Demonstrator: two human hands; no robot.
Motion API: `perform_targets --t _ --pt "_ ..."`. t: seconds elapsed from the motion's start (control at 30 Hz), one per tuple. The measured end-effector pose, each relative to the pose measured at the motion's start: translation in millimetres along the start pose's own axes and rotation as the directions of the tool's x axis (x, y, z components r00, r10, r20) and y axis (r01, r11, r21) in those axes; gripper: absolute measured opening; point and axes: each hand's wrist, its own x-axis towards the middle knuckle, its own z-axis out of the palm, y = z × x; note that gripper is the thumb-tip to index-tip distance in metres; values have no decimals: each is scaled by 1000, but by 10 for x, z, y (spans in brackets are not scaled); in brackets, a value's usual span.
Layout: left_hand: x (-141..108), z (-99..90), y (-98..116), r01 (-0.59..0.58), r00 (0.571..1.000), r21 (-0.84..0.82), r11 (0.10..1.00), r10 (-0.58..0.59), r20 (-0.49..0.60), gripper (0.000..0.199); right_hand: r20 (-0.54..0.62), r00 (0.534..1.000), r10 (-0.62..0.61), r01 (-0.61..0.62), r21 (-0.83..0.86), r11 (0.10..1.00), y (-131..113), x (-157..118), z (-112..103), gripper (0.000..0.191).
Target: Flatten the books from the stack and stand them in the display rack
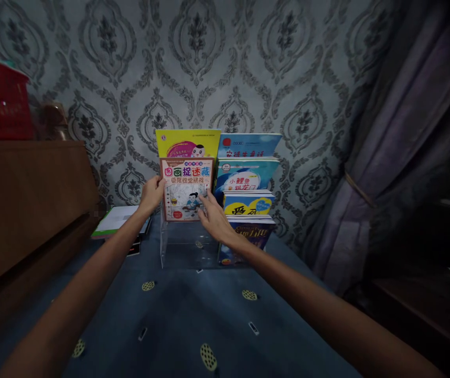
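Note:
A red-bordered picture book point(183, 202) stands in the left column of a clear tiered rack point(189, 257), in front of a yellow book point(185, 137). My left hand point(153, 194) grips its left edge, fingers bent around it. My right hand point(213, 216) lies against the lower right of its cover, fingers spread. In the right column stand a blue book point(264, 143), a teal book point(266, 170), a yellow and blue book point(248, 203) and a dark purple book point(262, 231). The lower tiers of the left column show bare clear plastic.
A pile of books or papers point(117, 218) lies left of the rack on the dark blue cloth point(178, 315). A red basket point(0, 100) sits on a brown wooden cabinet point(28, 194) at the left. A tied curtain point(351, 210) hangs at the right, before patterned wallpaper.

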Motion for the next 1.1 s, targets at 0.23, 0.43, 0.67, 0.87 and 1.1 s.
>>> perform_targets --t 0.23,0.43,0.67,0.87,1.1 --pt "-29 -9 66 25 1000 56 998 -24 -11 22 18 1000 -26 26 7 1000 -21 -155 10 51" --pt "-92 -52 163 17 1000 89 996 -15 -27 20 68 997 -31 29 35 999 -12 -369 41 49" --pt "-191 -92 289 8 999 128 992 -1 -51 21 132 991 6 -11 37 999 29 -569 122 49" --pt "-207 -100 302 29 999 128 991 -23 -47 21 140 990 9 -14 37 999 32 -705 133 46" --pt "-239 -104 255 9 1000 59 998 -7 -21 24 165 985 47 -53 33 998 39 -870 169 43"
